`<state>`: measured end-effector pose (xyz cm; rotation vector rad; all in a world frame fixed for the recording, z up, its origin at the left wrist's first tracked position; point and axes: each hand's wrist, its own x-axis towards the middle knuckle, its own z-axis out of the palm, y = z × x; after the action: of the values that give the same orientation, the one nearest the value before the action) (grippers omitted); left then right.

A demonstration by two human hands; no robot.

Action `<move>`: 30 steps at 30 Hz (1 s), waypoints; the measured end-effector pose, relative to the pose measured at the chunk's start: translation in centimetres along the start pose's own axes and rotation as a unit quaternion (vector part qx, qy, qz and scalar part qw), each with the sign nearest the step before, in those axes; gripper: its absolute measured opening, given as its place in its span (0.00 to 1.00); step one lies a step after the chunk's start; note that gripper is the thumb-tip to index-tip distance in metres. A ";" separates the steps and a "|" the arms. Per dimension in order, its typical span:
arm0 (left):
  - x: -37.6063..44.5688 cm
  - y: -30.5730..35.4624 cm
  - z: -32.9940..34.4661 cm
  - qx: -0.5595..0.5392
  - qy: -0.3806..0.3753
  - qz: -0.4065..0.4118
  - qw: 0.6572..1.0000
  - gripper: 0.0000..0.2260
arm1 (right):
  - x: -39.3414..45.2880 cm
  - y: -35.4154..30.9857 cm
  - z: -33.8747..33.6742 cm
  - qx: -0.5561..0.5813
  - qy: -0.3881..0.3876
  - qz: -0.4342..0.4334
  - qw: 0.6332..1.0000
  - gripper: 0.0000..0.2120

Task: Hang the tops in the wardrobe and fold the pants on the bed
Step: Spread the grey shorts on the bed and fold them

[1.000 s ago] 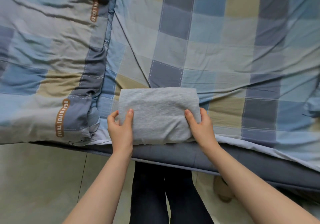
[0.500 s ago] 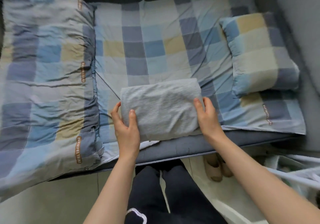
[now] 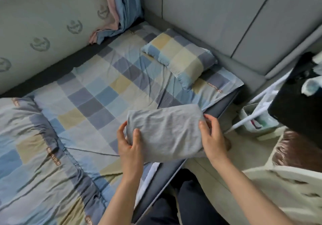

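pants [image 3: 165,130], folded grey, were gripped at 9 and 3 o'clock by the left hand [image 3: 129,144] and right hand [image 3: 213,137], partly overhanging the bed [image 3: 104,92] edge, so unfolding or slipping floorward was risked.

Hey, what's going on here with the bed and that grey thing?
A person is holding folded grey pants by both ends, the left hand gripping one end and the right hand the other. The bundle is at the near edge of the bed, which has a checked sheet; a matching pillow lies near the headboard. The fold looks finished.
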<state>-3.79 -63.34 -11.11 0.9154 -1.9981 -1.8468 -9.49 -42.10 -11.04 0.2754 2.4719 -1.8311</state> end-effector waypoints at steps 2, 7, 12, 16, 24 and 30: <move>-0.5 0.4 0.6 0.009 -0.028 0.012 1.000 0.13 | -1.7 0.2 -1.0 0.005 0.041 0.003 0.999 0.11; -3.8 1.7 3.4 0.038 -0.125 0.056 0.990 0.13 | -6.0 0.4 -5.6 0.007 0.137 0.017 0.990 0.12; -8.4 2.4 6.8 0.040 -0.221 0.074 0.972 0.16 | -10.4 1.2 -11.2 0.033 0.230 0.033 0.972 0.13; -12.9 2.3 10.3 0.043 -0.305 0.091 0.947 0.15 | -15.0 3.0 -16.0 0.047 0.304 0.047 0.950 0.14; -26.6 0.3 17.7 0.057 -0.436 0.100 0.893 0.17 | -25.4 7.7 -28.1 0.067 0.413 0.094 0.903 0.16; -39.2 -2.5 23.1 0.066 -0.522 0.083 0.846 0.18 | -34.1 12.1 -38.2 0.042 0.478 0.129 0.868 0.15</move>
<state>13.16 -21.14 -8.50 -0.4168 -2.6410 -2.3697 28.58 -6.09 -6.13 1.8076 2.6046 -1.9516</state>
